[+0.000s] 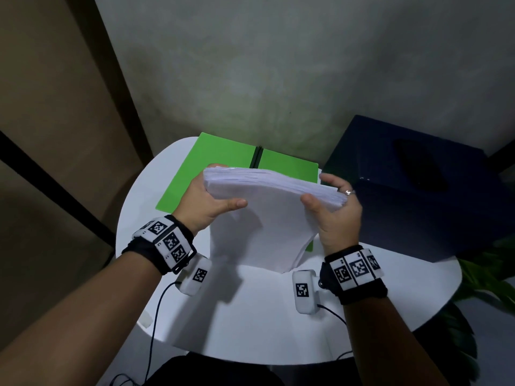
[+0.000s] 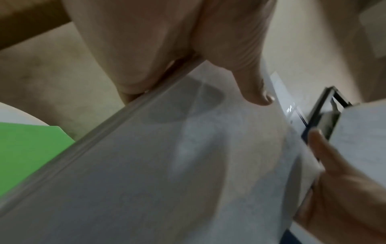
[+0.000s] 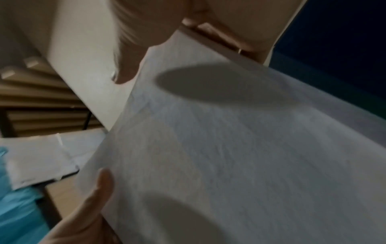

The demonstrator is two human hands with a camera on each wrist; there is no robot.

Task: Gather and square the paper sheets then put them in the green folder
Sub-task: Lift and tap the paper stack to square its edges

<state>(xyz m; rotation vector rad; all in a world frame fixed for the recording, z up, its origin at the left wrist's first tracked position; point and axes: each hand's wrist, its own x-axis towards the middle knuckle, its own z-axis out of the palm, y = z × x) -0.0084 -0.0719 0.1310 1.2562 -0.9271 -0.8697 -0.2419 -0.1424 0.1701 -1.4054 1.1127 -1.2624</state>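
Both forearms extended from bottom corners of head view toward frame centre. Left hand [image 1: 207, 203] raised left of centre, thumb laid across near face of paper stack [image 1: 267, 218], fingers hidden behind. Right hand [image 1: 337, 210] raised right of centre, thumb pressed on front, fingers curled behind stack's right edge. Marker bands worn on both wrists.

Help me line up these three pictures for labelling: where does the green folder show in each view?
Head: the green folder lies open on the white table, upper centre, behind the paper stack.
Left wrist: a green patch at the left edge, beside the stack's edge.
Right wrist: not in it.
Shared landmark: the paper stack, held by the left hand and the right hand.
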